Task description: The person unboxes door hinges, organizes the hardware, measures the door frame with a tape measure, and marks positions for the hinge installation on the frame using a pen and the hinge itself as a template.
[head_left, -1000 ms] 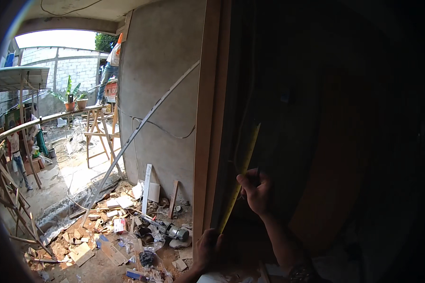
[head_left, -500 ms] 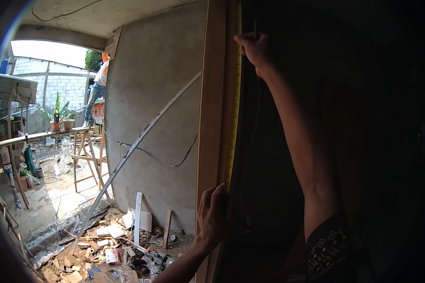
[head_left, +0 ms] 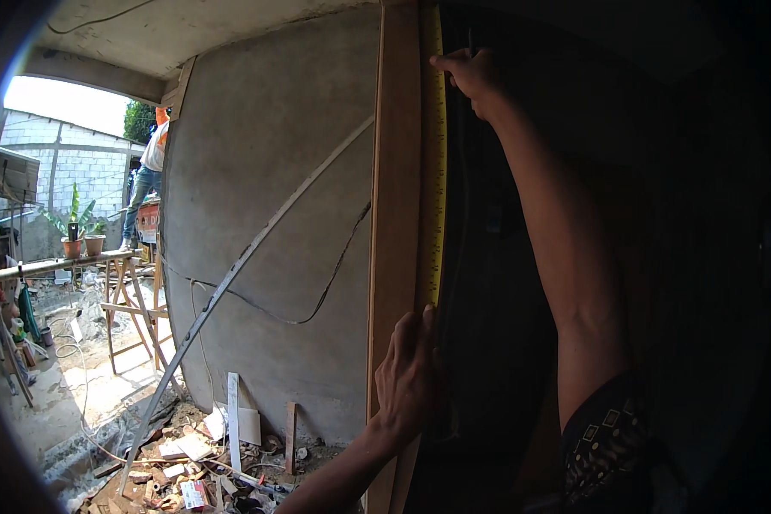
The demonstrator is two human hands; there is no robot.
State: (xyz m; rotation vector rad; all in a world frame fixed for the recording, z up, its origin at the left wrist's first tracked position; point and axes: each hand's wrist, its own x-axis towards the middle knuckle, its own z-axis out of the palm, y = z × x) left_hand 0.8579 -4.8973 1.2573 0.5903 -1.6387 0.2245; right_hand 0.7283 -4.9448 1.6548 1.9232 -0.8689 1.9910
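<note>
A yellow tape measure blade (head_left: 439,188) runs upright along a wooden door frame (head_left: 394,197). Near its top, my right hand (head_left: 469,73) pinches the blade at its edge, with a thin dark pencil-like stick (head_left: 470,41) poking up from the fingers. Lower down, my left hand (head_left: 403,373) is curled at the blade's lower end against the frame; whatever sits under its fingers is hidden in shadow.
A plastered wall (head_left: 274,154) with cable and a leaning metal bar (head_left: 240,265) stands left. Debris (head_left: 180,454) covers the ground below. Outside, a person (head_left: 150,158) stands on a trestle scaffold (head_left: 128,291) beside potted plants (head_left: 73,246). The right side is dark.
Both hands have moved upward along the frame, my right much higher, and the tape has gone from slanted to upright on the wood. The view has shifted, showing more wall.
</note>
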